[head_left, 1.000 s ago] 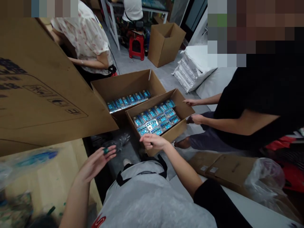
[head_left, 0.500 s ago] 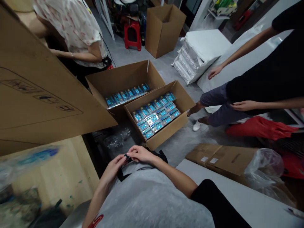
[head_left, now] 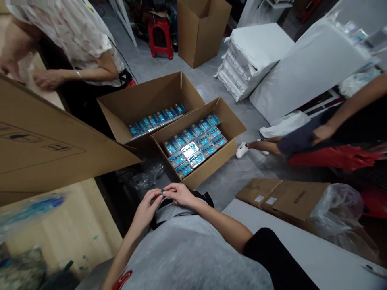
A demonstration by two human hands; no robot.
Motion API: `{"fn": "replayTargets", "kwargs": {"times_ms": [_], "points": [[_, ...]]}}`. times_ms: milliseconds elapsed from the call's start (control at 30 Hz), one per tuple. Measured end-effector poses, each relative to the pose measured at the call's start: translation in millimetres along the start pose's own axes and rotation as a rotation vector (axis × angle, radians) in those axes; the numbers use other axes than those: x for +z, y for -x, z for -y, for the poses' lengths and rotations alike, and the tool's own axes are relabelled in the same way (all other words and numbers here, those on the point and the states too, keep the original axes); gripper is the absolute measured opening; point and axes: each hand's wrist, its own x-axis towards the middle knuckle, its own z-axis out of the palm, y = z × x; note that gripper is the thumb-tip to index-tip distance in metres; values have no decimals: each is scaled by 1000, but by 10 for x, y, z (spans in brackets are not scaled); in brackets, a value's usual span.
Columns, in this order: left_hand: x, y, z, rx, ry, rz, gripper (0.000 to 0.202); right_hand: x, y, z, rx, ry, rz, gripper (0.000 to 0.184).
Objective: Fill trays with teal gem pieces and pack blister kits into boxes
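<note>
Small green object (head_left: pixel 162 192) pinched between a worker's hands at chest level, just above the black strap of a grey apron (head_left: pixel 181 249), in a cramped packing room. The left hand (head_left: pixel 146 205) and right hand (head_left: pixel 179 194) close narrowly on it from either side, their fingertips meeting at the piece; half a second earlier the hands met at the strap with no green showing. Just ahead, near but not touching the hands, two open cardboard cartons sit side by side on the grey floor. The nearer carton (head_left: pixel 211 165) holds rows of blue blister packs (head_left: pixel 190 150), and the farther carton (head_left: pixel 145 94) holds a single row of similar packs along its near side. A crumpled clear plastic bag (head_left: pixel 145 179) lies on the floor beside the nearer carton. At left, a co-worker in a floral blouse (head_left: pixel 81 40) now has a hand (head_left: pixel 48 79) in view above a large tilted cardboard sheet (head_left: pixel 39 153). At right, a second co-worker in a dark top (head_left: pixel 356 117), who stood upright a moment earlier, has dropped lower, with a hand (head_left: pixel 323 133) against dark trousers and a white sneaker (head_left: pixel 242 150) out on the floor. Flattened cartons (head_left: pixel 284 199) lie at lower right.
</note>
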Motion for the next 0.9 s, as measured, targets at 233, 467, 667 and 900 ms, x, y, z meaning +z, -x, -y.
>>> {"fn": "replayTargets", "kwargs": {"times_ms": [233, 467, 667, 900], "points": [[166, 84, -39, 147, -166, -128, 16, -196, -54, 45, 39, 22, 93, 24], [370, 56, 94, 225, -298, -173, 28, -431, -102, -1, 49, 95, 165, 22], [444, 65, 135, 166, -318, -234, 36, -477, -128, 41, 29, 129, 194, 22], [503, 24, 94, 45, -240, -276, 45, -462, -136, 160, -37, 94, 192, 31]]}}
